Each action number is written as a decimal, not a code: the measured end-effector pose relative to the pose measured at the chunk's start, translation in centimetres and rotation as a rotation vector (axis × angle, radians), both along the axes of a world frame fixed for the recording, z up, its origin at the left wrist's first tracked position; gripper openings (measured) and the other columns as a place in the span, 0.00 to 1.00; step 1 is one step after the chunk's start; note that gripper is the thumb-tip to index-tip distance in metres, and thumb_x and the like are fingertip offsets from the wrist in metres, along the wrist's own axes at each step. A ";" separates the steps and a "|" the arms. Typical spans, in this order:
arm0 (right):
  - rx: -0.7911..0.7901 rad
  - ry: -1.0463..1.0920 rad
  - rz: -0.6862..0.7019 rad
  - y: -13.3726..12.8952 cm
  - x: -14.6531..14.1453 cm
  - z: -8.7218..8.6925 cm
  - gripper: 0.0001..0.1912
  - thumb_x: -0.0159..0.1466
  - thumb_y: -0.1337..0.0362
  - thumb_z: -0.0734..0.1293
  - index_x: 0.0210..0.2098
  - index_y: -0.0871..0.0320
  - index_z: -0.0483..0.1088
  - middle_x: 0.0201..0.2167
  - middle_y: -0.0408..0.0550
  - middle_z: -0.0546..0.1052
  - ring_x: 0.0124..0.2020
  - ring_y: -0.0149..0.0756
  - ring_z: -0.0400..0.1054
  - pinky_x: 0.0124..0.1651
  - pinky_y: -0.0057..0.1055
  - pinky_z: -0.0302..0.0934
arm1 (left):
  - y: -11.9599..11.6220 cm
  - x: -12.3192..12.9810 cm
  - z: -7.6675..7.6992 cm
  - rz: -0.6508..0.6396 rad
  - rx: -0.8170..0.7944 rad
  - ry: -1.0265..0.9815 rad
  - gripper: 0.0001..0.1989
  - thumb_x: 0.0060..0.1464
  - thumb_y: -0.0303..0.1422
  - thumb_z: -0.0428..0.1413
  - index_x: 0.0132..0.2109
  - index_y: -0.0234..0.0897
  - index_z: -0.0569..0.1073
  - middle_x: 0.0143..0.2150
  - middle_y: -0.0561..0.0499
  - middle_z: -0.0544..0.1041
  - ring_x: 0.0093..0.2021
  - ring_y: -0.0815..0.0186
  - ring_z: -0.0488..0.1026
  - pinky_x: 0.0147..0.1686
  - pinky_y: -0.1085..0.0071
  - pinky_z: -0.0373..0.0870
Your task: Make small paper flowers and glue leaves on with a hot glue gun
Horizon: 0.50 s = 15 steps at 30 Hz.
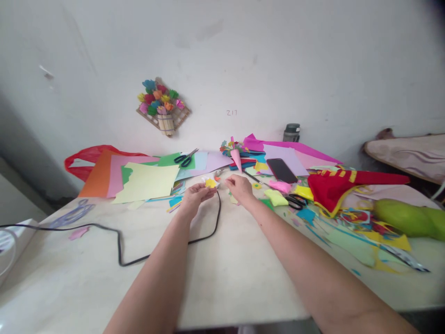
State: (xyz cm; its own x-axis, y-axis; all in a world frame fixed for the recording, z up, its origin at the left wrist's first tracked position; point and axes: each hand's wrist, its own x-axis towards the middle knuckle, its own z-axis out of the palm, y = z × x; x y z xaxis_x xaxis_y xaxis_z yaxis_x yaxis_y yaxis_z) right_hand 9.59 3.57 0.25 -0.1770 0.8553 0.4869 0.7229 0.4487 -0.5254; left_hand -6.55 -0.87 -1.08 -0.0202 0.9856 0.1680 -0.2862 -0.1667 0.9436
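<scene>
My left hand (198, 195) pinches a small yellow paper flower (210, 183) with some white at its edge, held low over the table. Just to its right, my right hand (239, 186) has thumb and fingertips closed together; what they hold, if anything, is too small to make out. The two hands are a short gap apart. Behind them, a pink paper cone (236, 159) is topped with a bunch of tiny coloured paper pieces. A black cable (217, 218) curves across the table and runs up toward the left hand, where its end is hidden.
Coloured paper sheets (149, 182) lie at the back left with scissors (187, 158) on them. To the right are a phone (281, 170), black-handled scissors (295, 202), red cloth (333, 188) and paper scraps (351, 241). A bottle (291, 133) stands by the wall; a white box (17, 241) sits left.
</scene>
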 end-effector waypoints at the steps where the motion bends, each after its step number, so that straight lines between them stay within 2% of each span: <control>1: -0.032 0.069 0.019 -0.1 0.0 0.1 0.15 0.58 0.56 0.57 0.30 0.57 0.71 0.28 0.44 0.75 0.30 0.31 0.67 0.32 0.26 0.54 | 0.0 0.0 0.0 -0.004 -0.004 0.008 0.10 0.41 0.31 0.59 0.32 0.31 0.70 0.32 0.43 0.77 0.37 0.60 0.74 0.44 0.61 0.66; 4: -0.121 0.248 0.121 -0.3 -0.3 0.2 0.17 0.58 0.54 0.56 0.28 0.58 0.72 0.26 0.44 0.75 0.29 0.31 0.67 0.30 0.26 0.56 | -0.1 0.0 -0.1 -0.015 -0.026 0.021 0.10 0.40 0.31 0.60 0.31 0.31 0.70 0.32 0.43 0.77 0.36 0.60 0.74 0.44 0.60 0.66; 9: -0.203 0.549 0.340 -0.1 -1.3 -0.2 0.12 0.53 0.60 0.62 0.32 0.60 0.72 0.31 0.45 0.76 0.34 0.32 0.68 0.38 0.28 0.61 | -0.3 0.1 0.2 -0.020 -0.064 0.019 0.11 0.40 0.31 0.60 0.31 0.30 0.70 0.32 0.41 0.77 0.35 0.59 0.75 0.42 0.60 0.68; 12: -0.252 0.659 0.380 0.0 -1.7 -0.5 0.12 0.50 0.63 0.63 0.32 0.61 0.71 0.32 0.46 0.76 0.35 0.32 0.69 0.40 0.29 0.61 | -0.4 0.1 0.3 -0.021 -0.071 0.024 0.11 0.39 0.31 0.60 0.32 0.29 0.71 0.32 0.41 0.77 0.34 0.59 0.75 0.41 0.60 0.68; 15: -0.265 0.699 0.361 0.0 -1.8 -0.5 0.11 0.49 0.64 0.64 0.31 0.62 0.71 0.29 0.46 0.76 0.33 0.32 0.69 0.38 0.29 0.62 | -0.3 0.2 0.3 -0.033 -0.049 0.020 0.11 0.39 0.31 0.60 0.32 0.29 0.71 0.33 0.41 0.77 0.35 0.60 0.74 0.42 0.61 0.67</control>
